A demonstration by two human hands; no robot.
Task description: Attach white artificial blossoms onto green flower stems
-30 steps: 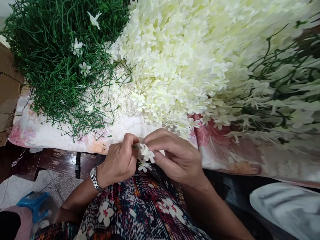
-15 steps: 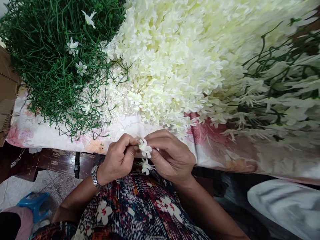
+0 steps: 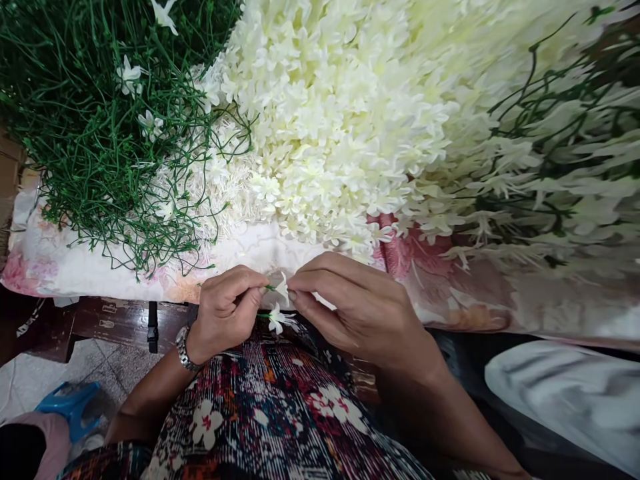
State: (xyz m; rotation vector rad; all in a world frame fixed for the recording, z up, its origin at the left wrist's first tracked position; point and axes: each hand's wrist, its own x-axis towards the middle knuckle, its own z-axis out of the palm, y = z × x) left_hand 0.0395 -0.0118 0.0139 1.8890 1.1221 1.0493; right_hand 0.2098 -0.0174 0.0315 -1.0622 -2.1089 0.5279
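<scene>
Close to my lap, my left hand (image 3: pixel 233 310) is closed on a thin green stem (image 3: pixel 271 287). A small white flower (image 3: pixel 283 289) sits at the stem's end, between my two hands. My right hand (image 3: pixel 350 307) pinches at the flower's right side, thumb and forefinger together. Just below hangs a second white flower (image 3: pixel 276 319) on a green stem that runs to my left hand. Beyond my hands lie a heap of green stems (image 3: pixel 110 133), a bunch of white stamens (image 3: pixel 227 177) and a large pile of white flowers (image 3: pixel 350 120).
A floral cloth (image 3: pixel 115 267) covers the table. More flowers with green stems (image 3: pixel 555 173) lie at the right. A cardboard box (image 3: pixel 9 173) stands at the left edge. On the floor is a blue stool (image 3: pixel 70 407). White fabric (image 3: pixel 565 400) shows at the lower right.
My right hand has shifted slightly, and the upper flower has turned from facing up to side-on. My left hand has moved a little left. The view has shifted slightly.
</scene>
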